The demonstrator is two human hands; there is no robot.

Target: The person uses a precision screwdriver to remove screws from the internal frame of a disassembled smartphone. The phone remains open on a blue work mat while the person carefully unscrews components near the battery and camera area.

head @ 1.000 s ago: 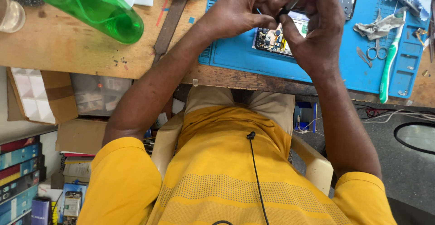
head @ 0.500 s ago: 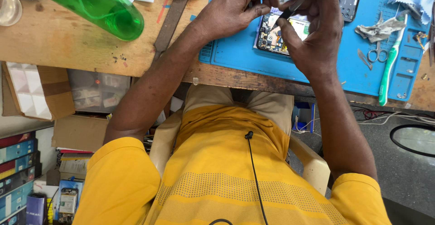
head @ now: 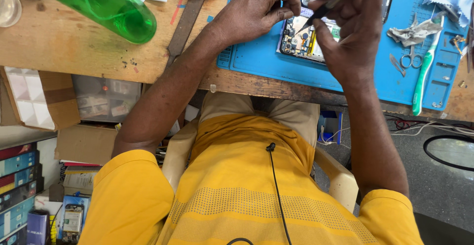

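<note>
Opened phone [head: 302, 41], flat on blue mat [head: 256, 60] for access | left hand [head: 256, 8] pinched at phone's upper edge, steadying | right hand [head: 353, 25] gripping dark tool [head: 330, 4], tip angled onto board | scissors [head: 409, 60], green bottle [head: 98, 3] aside on counter [head: 64, 42]

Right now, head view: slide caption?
Right hand holds a dark tool over an opened phone; left hand pinches beside it.

Yellow short-sleeved shirt [head: 237, 195] is worn, dotted band across the front; thin black cable [head: 277, 190] clipped at chest; khaki trousers [head: 256, 109].
</note>
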